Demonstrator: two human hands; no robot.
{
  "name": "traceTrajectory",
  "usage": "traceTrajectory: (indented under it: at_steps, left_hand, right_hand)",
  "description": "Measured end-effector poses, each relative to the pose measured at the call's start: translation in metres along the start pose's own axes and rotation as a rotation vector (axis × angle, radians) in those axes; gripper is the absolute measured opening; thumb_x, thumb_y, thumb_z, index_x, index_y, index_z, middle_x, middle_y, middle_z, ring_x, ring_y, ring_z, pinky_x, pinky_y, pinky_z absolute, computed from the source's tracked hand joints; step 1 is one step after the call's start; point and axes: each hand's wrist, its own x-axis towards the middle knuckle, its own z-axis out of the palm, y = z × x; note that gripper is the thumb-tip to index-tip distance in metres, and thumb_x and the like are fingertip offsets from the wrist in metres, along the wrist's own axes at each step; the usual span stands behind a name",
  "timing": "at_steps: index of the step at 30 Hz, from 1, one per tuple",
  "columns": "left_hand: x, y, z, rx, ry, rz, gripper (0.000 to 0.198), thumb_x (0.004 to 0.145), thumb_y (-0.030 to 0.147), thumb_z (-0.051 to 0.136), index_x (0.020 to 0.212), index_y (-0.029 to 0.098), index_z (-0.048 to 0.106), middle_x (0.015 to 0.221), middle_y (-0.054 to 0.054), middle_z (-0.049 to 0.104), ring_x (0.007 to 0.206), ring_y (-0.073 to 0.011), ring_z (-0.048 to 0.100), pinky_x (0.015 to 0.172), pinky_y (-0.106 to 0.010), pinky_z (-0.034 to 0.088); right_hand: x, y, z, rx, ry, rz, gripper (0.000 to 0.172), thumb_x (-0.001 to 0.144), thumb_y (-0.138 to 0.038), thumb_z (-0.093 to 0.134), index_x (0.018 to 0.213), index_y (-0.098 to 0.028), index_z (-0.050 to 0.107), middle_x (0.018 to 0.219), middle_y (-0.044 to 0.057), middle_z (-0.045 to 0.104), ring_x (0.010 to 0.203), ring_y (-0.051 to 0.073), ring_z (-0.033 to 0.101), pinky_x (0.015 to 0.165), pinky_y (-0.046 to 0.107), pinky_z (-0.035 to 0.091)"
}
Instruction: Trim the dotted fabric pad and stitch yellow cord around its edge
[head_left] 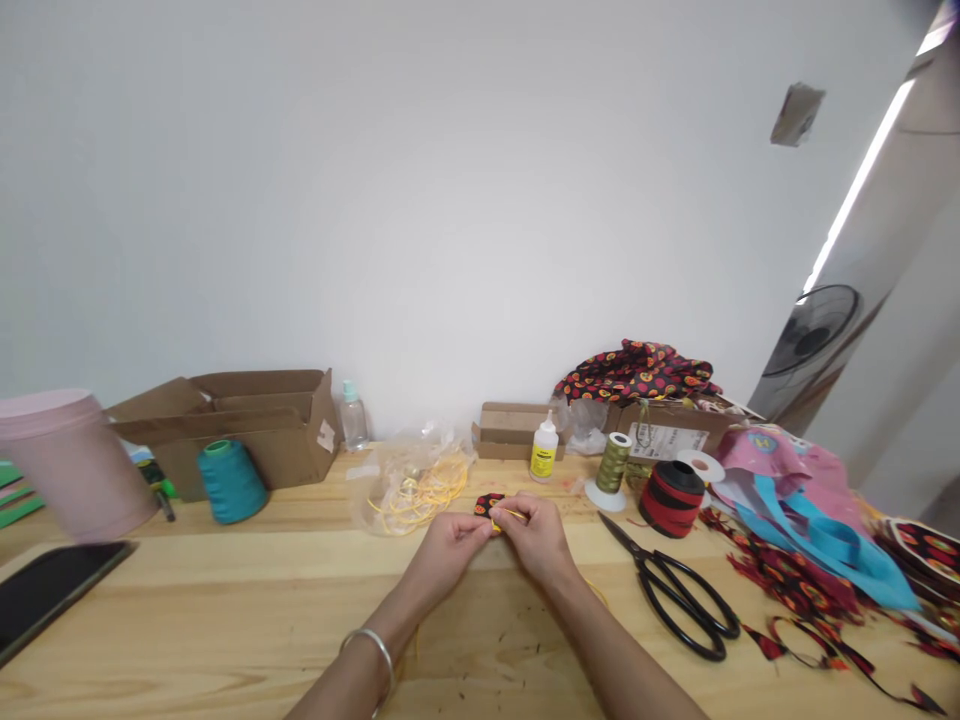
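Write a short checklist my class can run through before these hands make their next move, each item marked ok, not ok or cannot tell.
1. Left hand and right hand both at the small patterned piece: ok.
2. Yellow cord gripped firmly there: cannot tell, partly covered.
3. Yellow loops neatly wound: not ok, loosely heaped.
4. Scissors clear of both hands: ok, lying to the right.
5. White bottle upright: ok.

I wear one slim, smooth, shiny, silver-coloured bangle (pixel 380 645) around my left forearm (pixel 403 608), while my right forearm (pixel 611 635), left hand (pixel 448 547) and right hand (pixel 541 538) are all bare.
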Motion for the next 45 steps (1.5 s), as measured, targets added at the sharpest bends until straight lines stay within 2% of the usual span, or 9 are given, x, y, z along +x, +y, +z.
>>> traceTrajectory:
  at_steps: [4, 8, 13, 18, 21, 29, 33, 37, 45]
  left_hand:
    - [-0.003, 0.001, 0.001, 0.114, -0.005, 0.080, 0.030, 0.076, 0.032, 0.046, 0.065, 0.014, 0.066, 0.055, 0.003, 0.059, 0.054, -0.0119, 0.047, 0.052, -0.020, 0.033]
    - [-0.002, -0.001, 0.002, 0.128, 0.046, 0.045, 0.026, 0.075, 0.032, 0.048, 0.073, 0.015, 0.068, 0.065, 0.000, 0.065, 0.062, -0.0148, 0.053, 0.057, -0.021, 0.037]
    - [0.000, -0.003, 0.000, 0.161, 0.161, -0.006, 0.024, 0.072, 0.028, 0.049, 0.071, 0.013, 0.068, 0.064, -0.002, 0.066, 0.062, -0.0162, 0.055, 0.056, -0.022, 0.039]
    - [0.002, -0.002, 0.000, 0.160, 0.209, 0.004, 0.021, 0.070, 0.026, 0.051, 0.067, 0.014, 0.068, 0.063, -0.002, 0.066, 0.063, -0.0167, 0.055, 0.059, -0.023, 0.039]
    - [0.004, -0.002, -0.001, 0.082, 0.173, 0.012, 0.022, 0.069, 0.028, 0.052, 0.061, 0.014, 0.066, 0.057, 0.000, 0.062, 0.058, -0.0141, 0.051, 0.056, -0.021, 0.037]
    - [0.005, -0.006, -0.006, -0.126, 0.057, -0.085, 0.025, 0.063, 0.031, 0.053, 0.046, 0.013, 0.052, 0.037, 0.009, 0.028, 0.036, -0.0046, 0.017, 0.039, -0.020, 0.011]
    - [0.006, -0.006, -0.004, -0.093, 0.076, -0.079, 0.031, 0.064, 0.037, 0.055, 0.044, 0.014, 0.048, 0.038, 0.008, 0.029, 0.038, -0.0050, 0.019, 0.040, -0.021, 0.010]
    - [0.006, -0.007, -0.002, -0.064, 0.104, -0.089, 0.033, 0.065, 0.039, 0.053, 0.043, 0.016, 0.042, 0.038, 0.009, 0.028, 0.038, -0.0051, 0.019, 0.040, -0.021, 0.011]
    - [0.006, -0.006, -0.001, 0.004, 0.115, -0.118, 0.031, 0.066, 0.035, 0.044, 0.041, 0.018, 0.040, 0.036, 0.008, 0.030, 0.036, -0.0062, 0.021, 0.039, -0.021, 0.013]
  right_hand:
    - [0.000, 0.007, 0.000, -0.023, -0.016, 0.055, 0.014, 0.066, -0.024, 0.056, 0.064, -0.015, 0.067, 0.064, 0.004, 0.064, 0.061, 0.016, 0.057, 0.057, 0.025, 0.043]
    - [0.001, 0.008, -0.001, -0.008, -0.002, 0.091, 0.015, 0.065, -0.026, 0.056, 0.062, -0.016, 0.066, 0.065, 0.004, 0.064, 0.063, 0.016, 0.056, 0.058, 0.025, 0.042]
    - [0.004, 0.003, -0.001, 0.240, -0.009, 0.271, 0.023, 0.060, -0.032, 0.060, 0.049, -0.013, 0.058, 0.047, 0.000, 0.053, 0.046, 0.009, 0.044, 0.045, 0.020, 0.033]
    - [0.003, -0.007, 0.000, 0.456, -0.186, 0.420, 0.026, 0.068, -0.032, 0.045, 0.062, -0.012, 0.060, 0.035, -0.009, 0.033, 0.029, 0.003, 0.018, 0.030, 0.017, 0.013]
    - [0.000, -0.010, 0.001, 0.553, -0.300, 0.490, 0.022, 0.065, -0.024, 0.042, 0.075, -0.013, 0.059, 0.031, -0.010, 0.037, 0.025, 0.003, 0.018, 0.029, 0.016, 0.008]
    - [-0.004, -0.001, 0.011, 0.267, -0.337, 0.260, 0.019, 0.066, -0.024, 0.047, 0.081, -0.014, 0.054, 0.029, -0.011, 0.040, 0.025, 0.005, 0.029, 0.030, 0.014, 0.021]
    - [-0.005, 0.000, 0.008, -0.018, -0.288, 0.107, 0.018, 0.069, -0.022, 0.047, 0.082, -0.017, 0.058, 0.034, -0.009, 0.041, 0.031, 0.007, 0.037, 0.036, 0.016, 0.029]
    - [-0.006, -0.008, 0.000, -0.342, -0.205, -0.106, 0.019, 0.069, -0.020, 0.049, 0.082, -0.024, 0.063, 0.051, -0.004, 0.057, 0.047, 0.010, 0.049, 0.048, 0.018, 0.034]
    - [-0.006, -0.017, -0.006, -0.464, -0.202, -0.175, 0.014, 0.071, -0.021, 0.052, 0.079, -0.025, 0.063, 0.072, -0.001, 0.063, 0.065, 0.012, 0.055, 0.056, 0.019, 0.037]
